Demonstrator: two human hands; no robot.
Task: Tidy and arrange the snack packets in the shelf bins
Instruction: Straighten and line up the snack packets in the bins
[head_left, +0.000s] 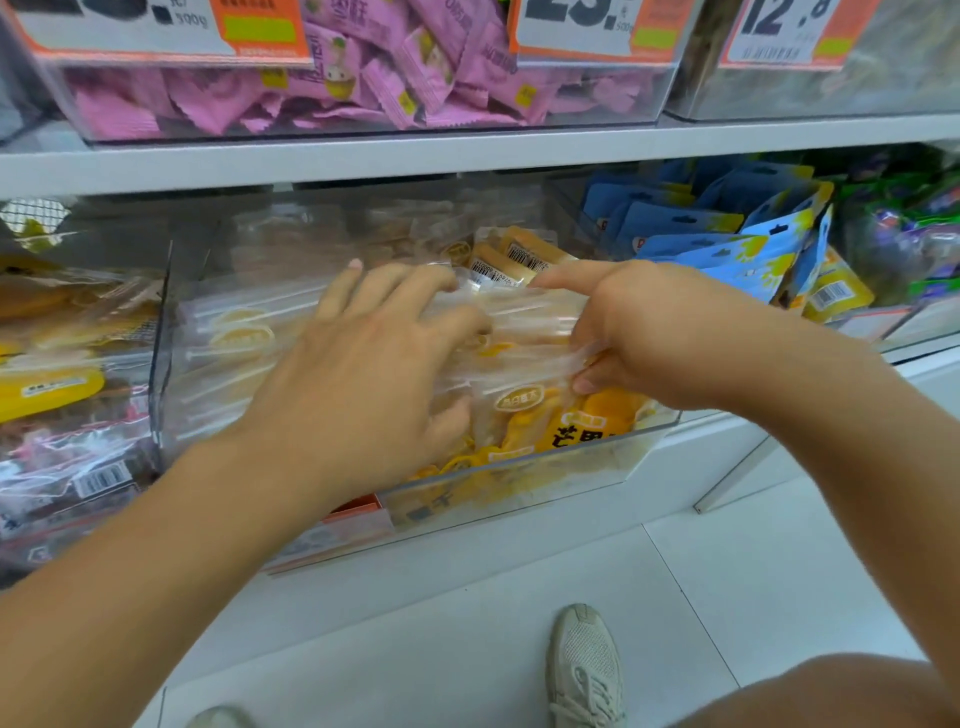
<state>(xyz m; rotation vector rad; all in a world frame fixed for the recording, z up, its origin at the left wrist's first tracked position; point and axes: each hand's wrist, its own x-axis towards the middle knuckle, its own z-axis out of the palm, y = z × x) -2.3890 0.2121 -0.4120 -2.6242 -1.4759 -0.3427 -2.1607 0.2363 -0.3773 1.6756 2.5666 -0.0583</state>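
A clear plastic bin (530, 467) on the lower shelf holds several yellow-and-clear snack packets (587, 415). Both my hands are inside it, on a stack of these packets (509, 322). My left hand (374, 353) lies over the stack's left side, fingers curled round the packets' edges. My right hand (639, 332) grips the stack's right end, thumb underneath, index finger stretched across the top. More packets with barcodes (519, 257) stand behind the hands.
Left bin (78, 364) holds yellow and dark packets. Right bin holds blue hanging pouches (727, 244); green and purple packs (914, 228) lie further right. Upper shelf bin (332, 88) holds pink packets behind price labels (587, 26). My shoe (587, 670) is on the white floor below.
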